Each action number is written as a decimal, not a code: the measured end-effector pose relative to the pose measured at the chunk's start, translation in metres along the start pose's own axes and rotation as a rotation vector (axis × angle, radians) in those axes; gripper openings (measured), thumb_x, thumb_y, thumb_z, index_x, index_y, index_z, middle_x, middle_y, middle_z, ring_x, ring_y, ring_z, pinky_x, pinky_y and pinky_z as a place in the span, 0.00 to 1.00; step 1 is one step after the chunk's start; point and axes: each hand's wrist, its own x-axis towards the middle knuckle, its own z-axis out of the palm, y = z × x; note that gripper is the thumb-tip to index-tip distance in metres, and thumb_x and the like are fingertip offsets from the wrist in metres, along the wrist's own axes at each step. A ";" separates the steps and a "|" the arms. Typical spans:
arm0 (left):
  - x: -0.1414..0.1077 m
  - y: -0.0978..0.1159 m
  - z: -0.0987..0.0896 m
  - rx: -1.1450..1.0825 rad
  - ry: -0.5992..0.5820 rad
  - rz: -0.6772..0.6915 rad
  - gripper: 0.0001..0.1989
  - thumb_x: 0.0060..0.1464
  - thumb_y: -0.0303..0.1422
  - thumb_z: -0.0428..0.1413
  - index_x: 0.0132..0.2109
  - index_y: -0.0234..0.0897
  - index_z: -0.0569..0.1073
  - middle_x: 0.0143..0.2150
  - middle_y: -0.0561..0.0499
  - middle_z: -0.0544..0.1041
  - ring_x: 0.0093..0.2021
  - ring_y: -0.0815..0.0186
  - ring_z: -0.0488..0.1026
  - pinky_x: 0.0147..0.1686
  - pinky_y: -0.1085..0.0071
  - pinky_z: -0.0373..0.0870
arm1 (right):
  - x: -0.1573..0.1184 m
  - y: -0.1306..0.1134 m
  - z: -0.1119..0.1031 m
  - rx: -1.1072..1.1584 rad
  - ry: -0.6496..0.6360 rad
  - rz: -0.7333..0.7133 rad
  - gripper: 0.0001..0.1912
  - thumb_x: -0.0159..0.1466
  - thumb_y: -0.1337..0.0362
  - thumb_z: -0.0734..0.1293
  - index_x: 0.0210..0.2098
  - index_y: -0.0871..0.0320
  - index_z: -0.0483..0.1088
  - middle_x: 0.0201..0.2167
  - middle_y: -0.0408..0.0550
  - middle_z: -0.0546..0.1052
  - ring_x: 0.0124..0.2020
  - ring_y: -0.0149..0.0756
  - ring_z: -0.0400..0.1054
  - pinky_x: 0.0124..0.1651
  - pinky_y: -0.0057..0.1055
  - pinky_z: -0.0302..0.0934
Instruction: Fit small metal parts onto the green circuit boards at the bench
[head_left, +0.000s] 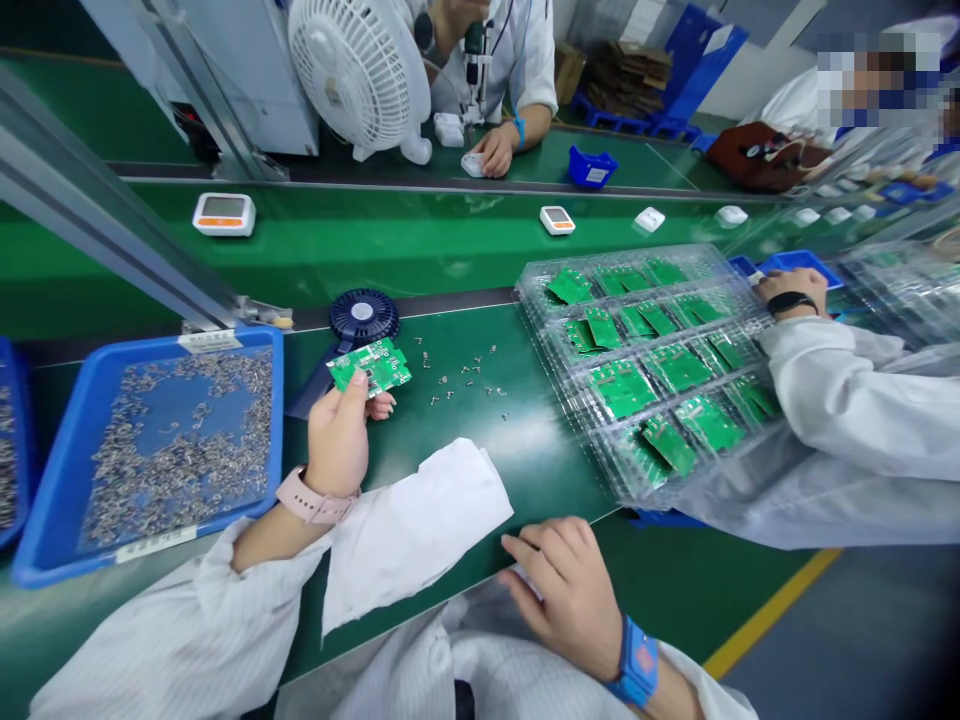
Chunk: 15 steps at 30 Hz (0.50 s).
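My left hand (339,435), with a pink watch on the wrist, grips a green circuit board (371,368) between thumb and fingers. The board is held up over the table, in front of a small dark blue fan (364,318). My right hand (564,590), with a blue watch, is at the table's front edge. Its fingers are loosely bent, the thumb stands apart, and nothing shows in it. Between my hands a white cloth or paper (420,525) lies on the green table. Several small metal parts (469,370) are scattered beyond it.
A blue tray (276,430) of small metal pieces stands at left. Clear plastic trays (536,275) with green boards are at right, beside a co-worker's arm (847,390). Behind, white devices (224,215) sit on a green belt. A white fan (360,75) and another person are across it.
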 end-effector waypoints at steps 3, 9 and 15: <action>-0.001 0.001 0.001 -0.032 -0.005 0.001 0.19 0.54 0.48 0.58 0.29 0.35 0.71 0.24 0.51 0.75 0.25 0.68 0.71 0.28 0.72 0.69 | -0.007 -0.008 0.010 -0.085 0.037 -0.022 0.11 0.66 0.59 0.67 0.46 0.55 0.73 0.36 0.49 0.79 0.37 0.41 0.69 0.41 0.41 0.58; -0.001 0.002 0.001 -0.036 -0.012 -0.007 0.19 0.54 0.48 0.58 0.29 0.35 0.72 0.24 0.50 0.75 0.25 0.68 0.71 0.28 0.72 0.69 | -0.013 -0.007 0.013 -0.089 0.061 0.058 0.09 0.66 0.65 0.66 0.46 0.54 0.72 0.37 0.48 0.79 0.38 0.41 0.68 0.44 0.42 0.56; 0.000 0.001 0.000 -0.041 -0.020 -0.002 0.20 0.54 0.48 0.58 0.29 0.34 0.72 0.24 0.50 0.75 0.25 0.69 0.71 0.28 0.73 0.69 | -0.008 -0.008 0.008 -0.012 0.016 0.206 0.04 0.66 0.66 0.64 0.39 0.56 0.72 0.36 0.49 0.75 0.39 0.40 0.65 0.44 0.41 0.55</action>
